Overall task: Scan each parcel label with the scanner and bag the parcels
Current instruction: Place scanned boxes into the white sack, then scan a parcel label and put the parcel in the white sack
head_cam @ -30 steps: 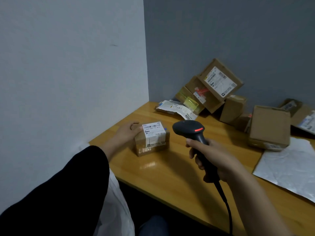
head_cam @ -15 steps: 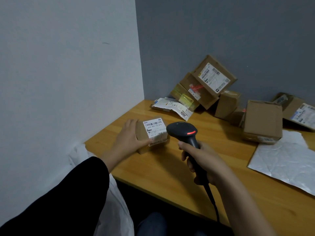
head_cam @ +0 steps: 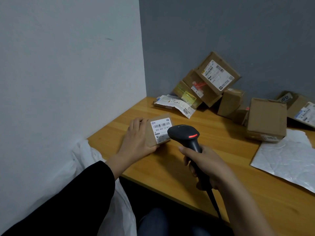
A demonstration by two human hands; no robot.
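Observation:
A small brown parcel [head_cam: 159, 129] with a white barcode label lies on the wooden table [head_cam: 172, 166], tipped so the label faces me. My left hand [head_cam: 138, 139] grips its left side, thumb under the near edge. My right hand [head_cam: 202, 165] holds the handle of a black scanner [head_cam: 185, 135], whose head sits just right of the label with a red light lit on top. Its cable runs down off the table's front edge. A white plastic bag [head_cam: 88, 167] hangs beside the table's left end, under my left sleeve.
Several cardboard parcels [head_cam: 216, 75] lean in a pile against the grey back wall, with a flat white mailer [head_cam: 175, 104] in front. A brown box [head_cam: 266, 119] stands at right. A crinkled white sheet [head_cam: 288, 159] lies on the table's right side. A white wall borders the left.
My left hand moved from the parcel's far left side onto it and tilted the label up toward me. The scanner head came closer to the label.

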